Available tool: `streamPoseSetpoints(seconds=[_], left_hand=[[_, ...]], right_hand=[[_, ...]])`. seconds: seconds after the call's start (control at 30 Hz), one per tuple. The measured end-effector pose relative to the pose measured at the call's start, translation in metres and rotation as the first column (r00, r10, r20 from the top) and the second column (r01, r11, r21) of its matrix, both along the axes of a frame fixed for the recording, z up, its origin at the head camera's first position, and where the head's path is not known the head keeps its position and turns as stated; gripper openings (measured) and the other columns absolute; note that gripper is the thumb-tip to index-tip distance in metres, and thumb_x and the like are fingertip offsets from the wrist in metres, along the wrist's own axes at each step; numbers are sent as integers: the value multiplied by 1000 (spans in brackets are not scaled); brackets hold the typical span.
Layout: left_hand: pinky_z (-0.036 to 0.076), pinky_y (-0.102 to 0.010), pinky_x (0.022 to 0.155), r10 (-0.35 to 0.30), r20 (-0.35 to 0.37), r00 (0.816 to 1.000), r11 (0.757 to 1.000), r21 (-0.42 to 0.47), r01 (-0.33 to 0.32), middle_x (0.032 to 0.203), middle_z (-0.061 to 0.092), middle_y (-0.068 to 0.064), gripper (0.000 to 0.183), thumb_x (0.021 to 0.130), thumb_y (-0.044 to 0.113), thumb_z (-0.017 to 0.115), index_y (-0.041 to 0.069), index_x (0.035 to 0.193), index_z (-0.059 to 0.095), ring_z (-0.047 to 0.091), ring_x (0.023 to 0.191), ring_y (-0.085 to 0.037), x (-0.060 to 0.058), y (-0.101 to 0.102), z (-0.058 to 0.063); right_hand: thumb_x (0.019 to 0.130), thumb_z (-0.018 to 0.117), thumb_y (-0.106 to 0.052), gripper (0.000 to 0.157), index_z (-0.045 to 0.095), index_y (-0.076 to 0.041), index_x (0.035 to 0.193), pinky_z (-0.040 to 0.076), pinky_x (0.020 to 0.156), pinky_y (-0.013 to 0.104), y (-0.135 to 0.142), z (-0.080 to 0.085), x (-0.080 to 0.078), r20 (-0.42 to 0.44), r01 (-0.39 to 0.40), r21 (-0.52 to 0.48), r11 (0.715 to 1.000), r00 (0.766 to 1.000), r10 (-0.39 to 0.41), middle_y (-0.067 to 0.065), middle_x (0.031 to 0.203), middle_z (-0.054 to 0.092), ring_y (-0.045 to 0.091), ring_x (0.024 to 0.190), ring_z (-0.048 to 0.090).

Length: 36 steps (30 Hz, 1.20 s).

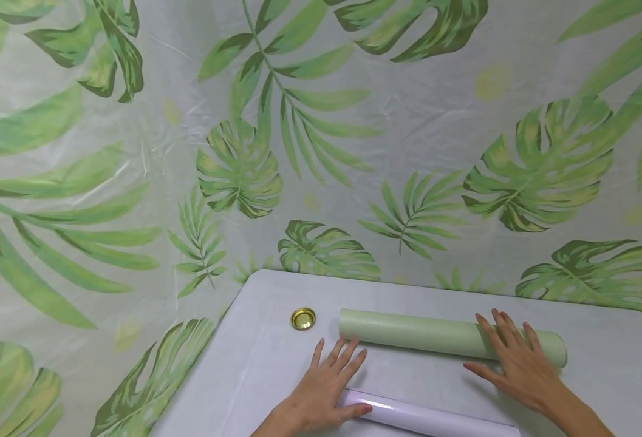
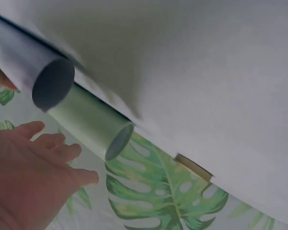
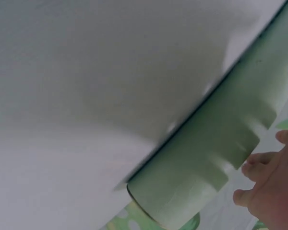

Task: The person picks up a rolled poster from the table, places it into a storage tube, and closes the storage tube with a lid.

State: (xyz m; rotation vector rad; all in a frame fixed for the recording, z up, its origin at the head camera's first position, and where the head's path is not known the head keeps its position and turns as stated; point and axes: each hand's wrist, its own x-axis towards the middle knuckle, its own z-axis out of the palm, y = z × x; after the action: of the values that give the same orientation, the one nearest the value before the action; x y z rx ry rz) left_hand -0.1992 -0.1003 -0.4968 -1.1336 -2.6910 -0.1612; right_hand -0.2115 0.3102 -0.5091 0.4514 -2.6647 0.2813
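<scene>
A pale green hollow tube (image 1: 413,331) lies across the white table. My right hand (image 1: 517,364) is over its right end with fingers spread; in the right wrist view, finger shadows fall on the green tube (image 3: 197,163) and the fingertips are right at its side. A glossy lilac tube (image 1: 430,416) lies nearer, its hollow end facing the left wrist camera. My left hand (image 1: 326,388) is at that tube's left end, thumb over it and the other fingers stretched out towards the green tube's left end. Neither hand curls round anything.
A small round gold dish (image 1: 303,318) sits left of the green tube. The white table (image 1: 277,291) has a rounded far-left corner. Behind and beside it hangs a leaf-patterned sheet (image 1: 310,200).
</scene>
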Motion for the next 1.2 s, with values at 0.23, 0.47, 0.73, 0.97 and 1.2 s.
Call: streamPoseSetpoints(seconds=[0.23,0.47,0.73,0.97,1.2], left_hand=[[34,-66,117,-83,-17,996,995,-61,82,170,33,-8,83,99,70,48,17,162,35,33,156,-32,7,11,-6],[39,-65,113,-162,-47,986,980,-123,155,164,44,-5,74,102,63,50,17,159,40,41,152,-31,8,15,-5],[38,-66,113,-224,5,975,965,-136,223,153,56,0,63,105,56,51,18,154,46,50,146,-24,8,16,-3],[39,-64,113,-243,-25,970,959,-155,236,147,60,3,53,105,45,55,18,150,51,54,141,-21,7,14,-5],[41,-62,112,-253,-70,965,957,-164,239,143,63,6,49,105,44,56,18,147,54,58,134,-16,7,14,-7]], right_hand=[[84,76,-60,105,25,-18,166,6,126,66,-7,0,-9,-25,-19,-10,1000,1000,19,33,157,39,49,148,33],[82,78,-61,102,33,-15,162,18,118,72,-10,1,-14,-15,-26,2,1000,1000,26,35,153,42,51,141,38],[82,77,-61,93,43,-14,154,11,123,70,-10,0,-20,0,-27,10,1000,1000,27,35,154,42,53,141,39],[81,78,-61,88,46,-19,151,30,110,70,-11,-2,-24,-32,-24,50,998,999,26,30,146,52,52,135,45],[78,77,-64,81,56,-18,142,44,97,66,-11,-4,-30,-172,-31,114,993,984,50,23,123,64,45,113,62]])
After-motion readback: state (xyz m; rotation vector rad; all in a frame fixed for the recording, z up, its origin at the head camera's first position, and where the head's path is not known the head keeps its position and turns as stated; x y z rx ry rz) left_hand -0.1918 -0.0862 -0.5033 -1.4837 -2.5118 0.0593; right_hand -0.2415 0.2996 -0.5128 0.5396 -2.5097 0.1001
